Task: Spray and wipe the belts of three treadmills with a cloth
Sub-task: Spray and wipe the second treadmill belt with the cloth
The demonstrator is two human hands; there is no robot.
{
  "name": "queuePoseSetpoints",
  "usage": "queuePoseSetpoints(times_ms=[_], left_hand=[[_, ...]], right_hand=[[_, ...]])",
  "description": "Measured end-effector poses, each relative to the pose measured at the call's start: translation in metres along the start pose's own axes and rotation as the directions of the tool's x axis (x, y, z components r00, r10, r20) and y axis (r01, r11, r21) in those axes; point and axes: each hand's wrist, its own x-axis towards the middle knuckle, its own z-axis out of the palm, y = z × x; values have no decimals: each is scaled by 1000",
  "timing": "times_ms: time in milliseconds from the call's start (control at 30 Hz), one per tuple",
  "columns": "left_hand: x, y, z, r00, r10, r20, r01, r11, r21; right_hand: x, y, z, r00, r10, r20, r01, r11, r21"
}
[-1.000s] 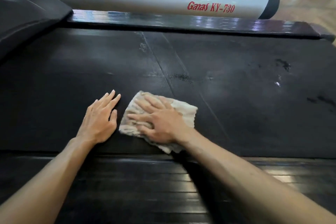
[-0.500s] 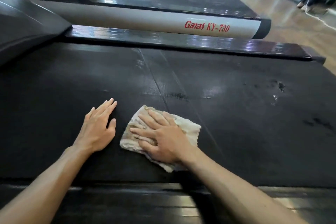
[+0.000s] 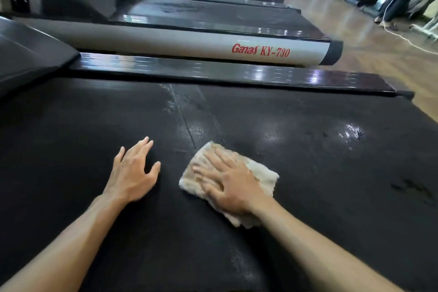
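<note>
Head view showed the right hand (image 3: pixel 233 185) pressed flat, fingers spread, on the beige cloth (image 3: pixel 260 173) lying on the black treadmill belt (image 3: pixel 308 173). The left hand (image 3: pixel 132 170) rested open on the belt just beside it, though its fingertips looked blurred. Wet patches (image 3: pixel 350 131) glistened farther right.

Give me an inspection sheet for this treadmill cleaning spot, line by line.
Surface: black treadmill belt, wet glare patch to the right.
Job's things: beige cloth flat on the belt; no spray bottle seen.
Clutter: nothing seen.
Hands: left hand flat on the belt, holding nothing; right hand presses the cloth with spread fingers.
Cables: white cords on the wooden floor.
Surroundings: neighbouring treadmill marked Ganas KY-730, more machines beyond.
</note>
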Motion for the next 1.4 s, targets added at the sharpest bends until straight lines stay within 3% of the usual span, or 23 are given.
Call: queuePoseSetpoints(times_ms=[67, 167, 267, 367, 467, 667, 767, 867, 967, 1100, 1167, 1300, 1400], left_hand=[[8, -2, 4, 1000, 8, 12, -8, 1000, 25], [20, -6, 6, 1000, -11, 8, 10, 999, 52], [26, -8, 10, 1000, -25, 7, 24, 998, 57], [29, -7, 15, 999, 9, 33, -11, 998, 65], [40, -13, 16, 996, 66, 54, -72, 991, 112], [47, -18, 25, 998, 52, 18, -55, 986, 157], [48, -21, 24, 999, 45, 9, -45, 987, 156], [49, -19, 24, 999, 48, 20, -51, 983, 174], [47, -20, 26, 999, 43, 24, -47, 980, 192], [49, -17, 24, 999, 29, 32, -35, 978, 207], [48, -16, 22, 999, 20, 35, -27, 977, 210], [48, -15, 21, 999, 14, 42, -22, 977, 211], [47, -15, 21, 999, 1, 36, -10, 973, 232]], right_hand=[[-38, 24, -3, 998, -37, -46, 39, 999, 24], [-37, 77, -20, 983, 175, -57, -174, 985, 18], [21, 80, -25, 952, 305, -38, -306, 951, -37], [34, 56, -17, 976, 217, -20, -217, 975, -40], [-12, 65, -15, 994, 101, -51, -100, 995, 31], [49, 112, -25, 939, 339, -55, -342, 939, -42], [65, 88, -18, 973, 229, -42, -231, 972, -48], [18, 88, -19, 994, 99, -38, -98, 995, 25], [7, 111, -29, 982, 180, -50, -179, 984, 23], [75, 101, -29, 940, 338, -44, -340, 939, -56], [89, 80, -20, 964, 262, -37, -264, 963, -51], [34, 76, -15, 998, 42, -38, -41, 999, 32], [40, 101, -25, 986, 165, -39, -164, 986, 31]])
